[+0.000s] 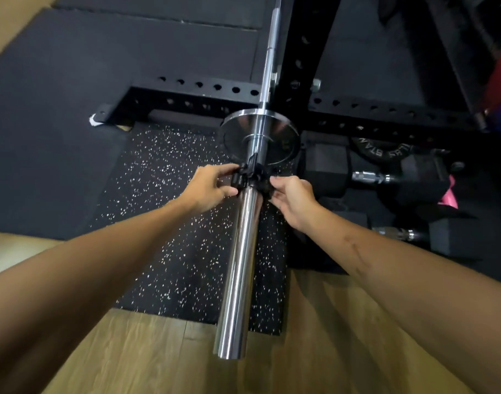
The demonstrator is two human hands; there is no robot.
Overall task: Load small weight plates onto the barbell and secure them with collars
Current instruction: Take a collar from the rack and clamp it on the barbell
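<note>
A chrome barbell sleeve point(239, 268) runs from the bottom centre up toward the rack. A small steel weight plate point(280, 132) sits on the sleeve against its inner shoulder. A black clamp collar point(250, 173) is around the sleeve a short way in front of the plate, its lever standing up. My left hand point(208, 187) grips the collar's left side with thumb and fingers. My right hand point(293, 199) holds the collar's right side. The hands hide part of the collar.
The black perforated rack base point(192, 93) and an upright point(303, 52) stand behind the plate. Hex dumbbells point(368, 177) and a black plate point(381, 150) lie on the floor at right, with a pink item point(450, 194). Speckled rubber mat point(169, 223) below, wood floor point(147, 354) nearest me.
</note>
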